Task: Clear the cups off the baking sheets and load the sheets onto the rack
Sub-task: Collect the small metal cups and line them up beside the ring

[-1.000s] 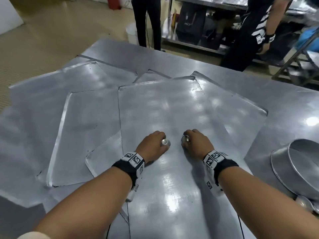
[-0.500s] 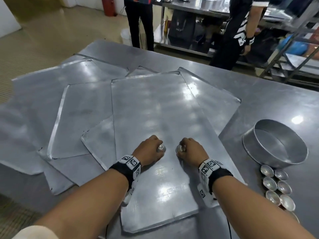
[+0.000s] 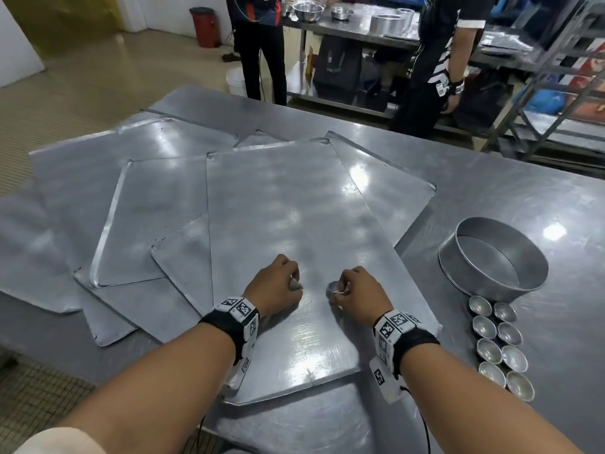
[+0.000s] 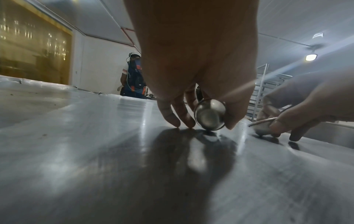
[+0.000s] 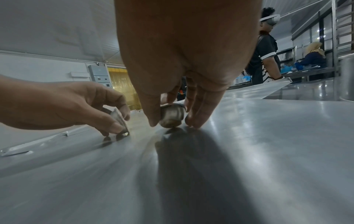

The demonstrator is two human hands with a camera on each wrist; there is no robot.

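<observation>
Fingers and thumb of the left hand (image 3: 273, 288) pinched a small metal cup (image 4: 210, 116), tipped on its side with the rim toward the wrist camera and its lower edge touching the top baking sheet (image 3: 281, 198). Just beside it, at about 3 o'clock, the right hand (image 3: 358, 291) pinched a second small cup (image 3: 337, 287) between thumb and fingers; that cup was tilted too, its base meeting the same sheet in the right wrist view. Both grips were narrow, closed round the cups, with the spare fingertips (image 4: 175, 121) of the left hand touching the sheet.

That top sheet lay over several other baking sheets (image 3: 147, 217), fanned out beneath it toward 9 and 10 o'clock, with another corner showing at 1 o'clock. All rested on a steel table (image 3: 491, 198).

At 3 o'clock from the hands, on the bare table, stood a round cake tin (image 3: 494, 253), open side up. Just nearer than it, at about 4 o'clock, a double row of small cups (image 3: 501, 345) sat upright, touching one another.

Beyond the table, at 12 o'clock, two people (image 3: 262, 47) stood by a steel counter (image 3: 353, 27) carrying bowls and tins. A metal rack (image 3: 556, 93) rose at 2 o'clock.
</observation>
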